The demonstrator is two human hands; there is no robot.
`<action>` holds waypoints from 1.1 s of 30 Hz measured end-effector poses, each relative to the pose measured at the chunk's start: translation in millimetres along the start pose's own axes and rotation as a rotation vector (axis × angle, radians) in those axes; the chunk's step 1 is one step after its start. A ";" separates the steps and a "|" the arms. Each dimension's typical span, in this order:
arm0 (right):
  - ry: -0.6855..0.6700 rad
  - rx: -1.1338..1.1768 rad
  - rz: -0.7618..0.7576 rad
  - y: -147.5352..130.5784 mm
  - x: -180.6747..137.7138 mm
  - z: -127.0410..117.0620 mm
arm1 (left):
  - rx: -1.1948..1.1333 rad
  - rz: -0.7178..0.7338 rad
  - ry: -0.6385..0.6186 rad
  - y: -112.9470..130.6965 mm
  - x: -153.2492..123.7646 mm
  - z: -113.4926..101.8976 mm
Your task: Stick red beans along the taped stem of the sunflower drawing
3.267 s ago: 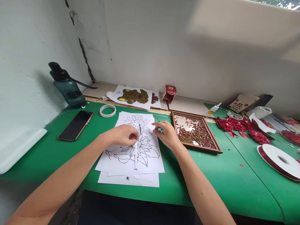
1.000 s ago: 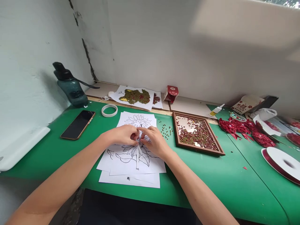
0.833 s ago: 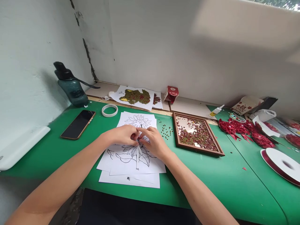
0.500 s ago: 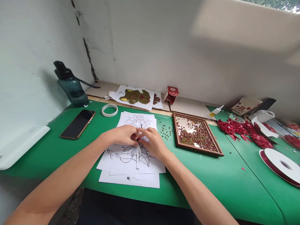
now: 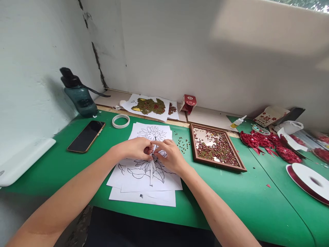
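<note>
In the head view, my left hand (image 5: 140,148) and my right hand (image 5: 170,156) meet over a stack of white papers (image 5: 141,198). Left thumb and fingers are pressed together in a pinch. The curled right fingers reach the left fingertips, with the right thumb slightly apart from its index finger. Whatever lies between the fingertips is small and mostly hidden. A narrow pale strip (image 5: 151,164) shows just below them, perhaps tape or part of the drawing. Beneath the hands, the top sheets carry black line drawings of flowers (image 5: 151,131) with petals, leaves and a stem.
A brown frame (image 5: 218,165) holding red and green beans (image 5: 218,151) lies right, near scattered beans (image 5: 183,144). Leftward are a tape roll (image 5: 120,126), phone (image 5: 86,136) and bottle (image 5: 81,99). Behind lies a bean picture (image 5: 150,106); far right, a ribbon spool (image 5: 309,180).
The right thumb and index finger have parted slightly. Both hands stay at nearly the same spot over the papers; the whole view has shifted a little.
</note>
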State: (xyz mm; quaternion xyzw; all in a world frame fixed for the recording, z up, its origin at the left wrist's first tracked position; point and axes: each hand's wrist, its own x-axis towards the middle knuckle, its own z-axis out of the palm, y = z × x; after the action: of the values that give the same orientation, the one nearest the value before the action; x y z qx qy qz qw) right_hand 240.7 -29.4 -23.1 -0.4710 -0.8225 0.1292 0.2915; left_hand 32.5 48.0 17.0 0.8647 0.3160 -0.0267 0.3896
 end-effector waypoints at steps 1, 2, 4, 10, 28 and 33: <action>-0.010 0.009 -0.011 0.0 0.0 -0.2 | -0.003 0.006 0.000 -0.1 -0.1 0.0; -0.016 0.017 -0.021 0.1 0.1 -0.1 | -0.007 0.011 -0.001 -0.2 -0.1 0.1; -0.015 0.025 -0.030 0.5 0.1 0.5 | -0.013 0.016 -0.001 -0.4 -0.2 0.2; -0.026 0.028 -0.017 0.2 0.1 0.0 | -0.023 0.026 -0.003 -1.5 0.4 0.7; -0.094 -0.176 -0.091 -10.4 -0.6 -3.5 | -0.034 0.035 0.006 -6.8 2.0 3.9; -0.071 -0.221 -0.122 -7.8 -0.3 -1.8 | -0.042 0.039 0.004 -6.7 2.5 4.1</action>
State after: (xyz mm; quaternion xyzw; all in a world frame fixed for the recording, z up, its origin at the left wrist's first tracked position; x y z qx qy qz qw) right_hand 236.5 -33.8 -17.9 -0.4444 -0.8687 0.0364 0.2158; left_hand 31.6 49.8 9.0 0.8624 0.3001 -0.0108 0.4075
